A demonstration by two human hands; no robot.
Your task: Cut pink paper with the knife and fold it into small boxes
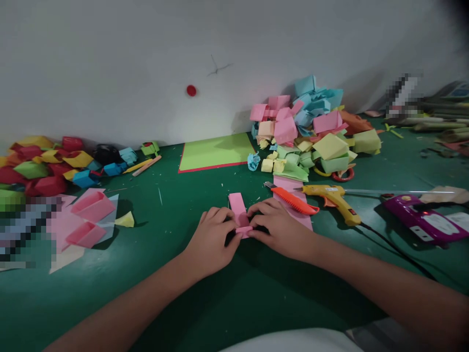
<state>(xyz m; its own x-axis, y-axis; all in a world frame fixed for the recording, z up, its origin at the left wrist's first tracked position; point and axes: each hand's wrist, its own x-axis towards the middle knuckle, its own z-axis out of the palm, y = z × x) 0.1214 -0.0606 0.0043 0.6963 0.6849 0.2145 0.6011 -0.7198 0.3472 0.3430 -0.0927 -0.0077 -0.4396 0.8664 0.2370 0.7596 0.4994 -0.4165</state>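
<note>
A narrow pink paper strip lies before me on the green table, its near end folded over into a short flap. My left hand pinches the left end of that fold between thumb and fingers. At the right end, my right hand pinches the same fold, so both hands hold the one strip. Just beyond my right hand, an orange utility knife rests on a larger pink paper sheet. Some of the fold is hidden by my fingertips.
A yellow glue gun and a purple power strip with cables lie right. Folded paper pieces heap up at back right and left. A lime-green sheet lies by the wall. Pink folded papers sit left.
</note>
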